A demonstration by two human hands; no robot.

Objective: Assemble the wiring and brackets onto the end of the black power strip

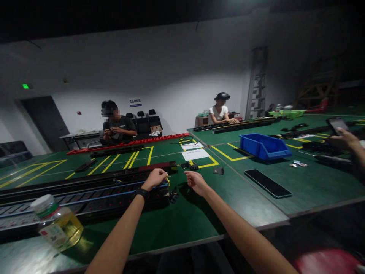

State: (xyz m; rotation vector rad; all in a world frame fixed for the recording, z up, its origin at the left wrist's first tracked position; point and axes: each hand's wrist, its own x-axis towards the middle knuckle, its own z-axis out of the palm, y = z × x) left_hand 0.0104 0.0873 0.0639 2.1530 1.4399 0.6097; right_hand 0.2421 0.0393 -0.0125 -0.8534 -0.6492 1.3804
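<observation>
Bench: a green bench top (182, 224) marked with yellow tape lines is carrying everything; the person is leaning both bare arms out over its near edge.
Long assembly: a stack of long black power strip housings (85, 198) is lying along the left of the bench, running from the left edge to end just under the left hand; blue wires are showing along its top.
Left hand: the left hand (155, 178), with a dark band on the wrist, is resting on the right end of the housings, fingers curled nearly closed; whether they are pinching a wire or part there, I cannot tell.
Right hand: the right hand (195, 180) is hovering just beside that same end, loosely curled, thumb and fingers close together; it could be gripping something tiny, but I cannot tell.
Step in hand: by my reading, the person is working on the end of the top housing, 1 hand steadying while the other is bringing in or fetching a small piece.
Next move: it looks to call for a fine, close grip at the housing's end, with the left hand keeping the stack from sliding.
Blue bin: a blue parts bin (264, 146) is sitting well to the right.
Bottle: a plastic bottle of yellow liquid (57, 224) is standing near the left front edge.
Phone: a dark phone (268, 183) is lying flat to the right.
Small parts: black end caps (173, 196) are lying just beside the housing's end.
Others: 2 co-workers (116, 127) are sitting at the far side, and another person's hand (343, 139) at the right edge is holding up a phone.
</observation>
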